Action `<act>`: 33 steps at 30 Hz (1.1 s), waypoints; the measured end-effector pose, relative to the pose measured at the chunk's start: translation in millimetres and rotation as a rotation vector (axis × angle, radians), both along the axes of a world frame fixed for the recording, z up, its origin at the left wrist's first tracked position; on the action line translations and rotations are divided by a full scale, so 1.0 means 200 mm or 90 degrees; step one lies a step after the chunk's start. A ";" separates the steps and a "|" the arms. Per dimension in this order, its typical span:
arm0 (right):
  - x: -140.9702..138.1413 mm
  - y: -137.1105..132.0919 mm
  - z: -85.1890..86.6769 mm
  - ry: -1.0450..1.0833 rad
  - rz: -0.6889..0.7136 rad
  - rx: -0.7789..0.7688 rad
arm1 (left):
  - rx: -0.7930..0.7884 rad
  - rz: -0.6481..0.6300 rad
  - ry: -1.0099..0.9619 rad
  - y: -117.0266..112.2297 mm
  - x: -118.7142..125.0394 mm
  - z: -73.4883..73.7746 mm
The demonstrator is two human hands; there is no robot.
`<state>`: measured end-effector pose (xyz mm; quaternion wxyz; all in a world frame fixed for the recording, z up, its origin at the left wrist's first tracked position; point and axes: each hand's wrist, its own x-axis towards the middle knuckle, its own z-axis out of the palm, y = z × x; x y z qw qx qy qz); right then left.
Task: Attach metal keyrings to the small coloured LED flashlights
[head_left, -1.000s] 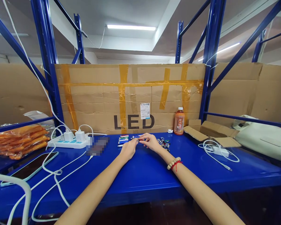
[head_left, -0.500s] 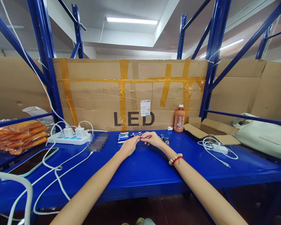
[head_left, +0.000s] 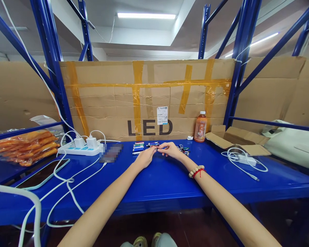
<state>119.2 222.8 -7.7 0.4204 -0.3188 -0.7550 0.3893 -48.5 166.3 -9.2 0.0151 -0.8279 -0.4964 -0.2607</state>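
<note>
My left hand (head_left: 145,157) and my right hand (head_left: 170,150) meet over the blue tabletop with their fingertips pinched together. Something small and dark sits between the fingertips, too tiny to identify. Just left of my left hand lies a row of slim pen-like sticks (head_left: 138,148) in blue, white, red and green. A few more blue and silver sticks (head_left: 152,144) lie behind my fingers. Beside my right hand is a loose heap of small dark and metallic pieces (head_left: 184,150), partly covered by the hand.
A juice bottle (head_left: 200,127), an open cardboard box (head_left: 237,140) and a coiled white cable (head_left: 243,159) stand right. On the left are a power strip (head_left: 79,149), trailing white cords, a phone (head_left: 45,174) and bagged orange items (head_left: 23,145). A cardboard wall (head_left: 113,103) closes the back.
The whole view has shifted slightly, with things sitting a little higher and further right. Both hands keep their pinch together in nearly the same place over the table.
</note>
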 end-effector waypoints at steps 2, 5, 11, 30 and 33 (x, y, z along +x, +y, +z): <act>0.00 0.00 0.00 -0.006 -0.002 -0.006 | 0.005 0.001 -0.001 0.00 0.00 0.00; 0.00 -0.01 0.00 -0.005 -0.006 -0.013 | 0.010 0.000 0.001 0.01 0.00 -0.01; -0.01 -0.02 0.01 -0.002 -0.010 -0.020 | 0.011 0.001 0.009 0.02 0.00 -0.01; 0.00 0.02 0.00 0.038 0.015 -0.008 | 0.042 -0.018 -0.036 0.03 -0.01 -0.02; 0.00 0.02 0.00 0.041 0.019 -0.002 | 0.040 -0.043 -0.038 0.02 -0.01 -0.01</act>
